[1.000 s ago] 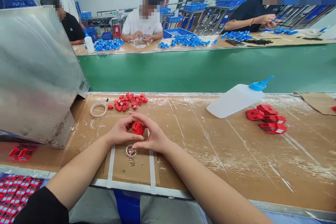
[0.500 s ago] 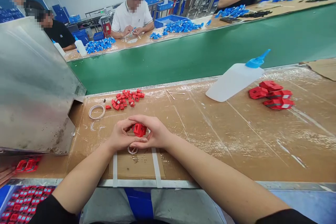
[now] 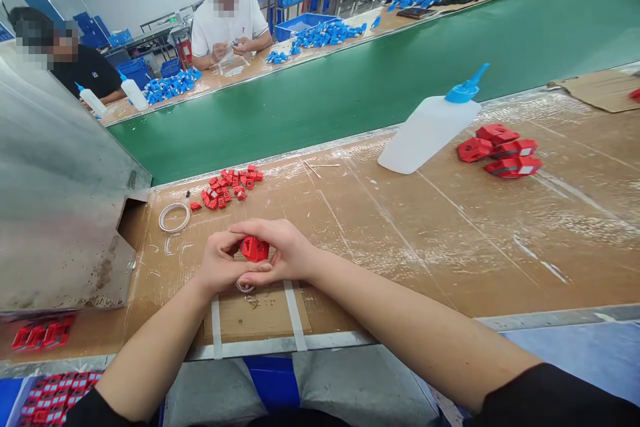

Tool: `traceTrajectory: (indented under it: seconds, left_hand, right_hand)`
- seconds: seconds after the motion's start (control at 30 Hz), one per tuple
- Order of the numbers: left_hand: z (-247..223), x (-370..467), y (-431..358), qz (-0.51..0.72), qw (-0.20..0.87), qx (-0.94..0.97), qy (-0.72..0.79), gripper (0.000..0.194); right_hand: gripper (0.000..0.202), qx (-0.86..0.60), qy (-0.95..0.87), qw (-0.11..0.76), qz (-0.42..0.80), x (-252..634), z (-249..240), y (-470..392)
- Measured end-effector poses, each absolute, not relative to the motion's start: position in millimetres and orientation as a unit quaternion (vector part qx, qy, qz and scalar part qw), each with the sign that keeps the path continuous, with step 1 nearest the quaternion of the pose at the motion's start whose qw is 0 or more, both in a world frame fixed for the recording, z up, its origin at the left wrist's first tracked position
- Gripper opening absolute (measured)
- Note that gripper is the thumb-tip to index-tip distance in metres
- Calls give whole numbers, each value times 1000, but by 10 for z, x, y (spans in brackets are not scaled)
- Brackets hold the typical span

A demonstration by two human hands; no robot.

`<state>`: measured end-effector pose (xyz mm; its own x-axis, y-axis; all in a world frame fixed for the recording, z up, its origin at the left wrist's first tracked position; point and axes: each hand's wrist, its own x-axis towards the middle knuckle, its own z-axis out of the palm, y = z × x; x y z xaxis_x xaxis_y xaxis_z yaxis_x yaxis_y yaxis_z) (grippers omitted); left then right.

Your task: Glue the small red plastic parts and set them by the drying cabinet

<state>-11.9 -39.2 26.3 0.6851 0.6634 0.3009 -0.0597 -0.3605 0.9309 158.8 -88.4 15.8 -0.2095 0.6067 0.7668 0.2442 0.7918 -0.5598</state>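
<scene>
Between both hands is a red plastic part (image 3: 255, 249), held just above the cardboard-covered bench. My left hand (image 3: 220, 260) curls round its left side, and my right hand (image 3: 285, 250) closes over it from the right, fingertips meeting. Under the hands a small ring (image 3: 245, 286) lies on a taped cardboard piece (image 3: 255, 320). Beyond them a heap of small red pieces (image 3: 227, 188) lies beside a roll of tape (image 3: 174, 218). Two cotton swabs (image 3: 320, 167) rest farther right.
A white squeeze bottle (image 3: 425, 133) with a blue nozzle and several larger red parts (image 3: 505, 150) are at the right. A metal housing (image 3: 60, 200) stands at the left. Behind runs a green conveyor belt (image 3: 325, 80). Co-workers sit across it, near heaps of blue parts (image 3: 325, 37).
The view has shifted and tilted slightly, so the bench items sit elsewhere in the picture. Both hands keep nearly the same grip on the red plastic part.
</scene>
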Motion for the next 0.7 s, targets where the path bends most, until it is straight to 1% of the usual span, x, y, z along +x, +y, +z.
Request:
traceTrajectory:
  seconds: [0.1,0.23,0.37,0.43,0.53,0.6,0.7]
  left_hand:
    - [205,-116,-331,343,569,718,206,38]
    - [94,-145,-216,338,635,672,175,53]
    - [40,-170,-172,326,696,623,144,70]
    - [56,-171,-182,303,717,614,132,72]
    - [119,-160,-212,251,739,615,113,69]
    - [163,-148,-232,223,748,617,102,71]
    - [192,-131,-249,216,756,608,109,75]
  right_hand:
    - [69,-291,-761,560,152,1610,139,-862]
    - [74,-297,-762,559,138,1659,158,-843]
    - [62,-273,-771,559,139,1706,240,-847]
    - [59,-266,-775,557,136,1720,262,-846]
    - [58,-266,-778,556,119,1729,248,-835]
    - [56,-270,-779,556,108,1728,220,-826]
    - [54,-282,-777,553,106,1717,182,-817]
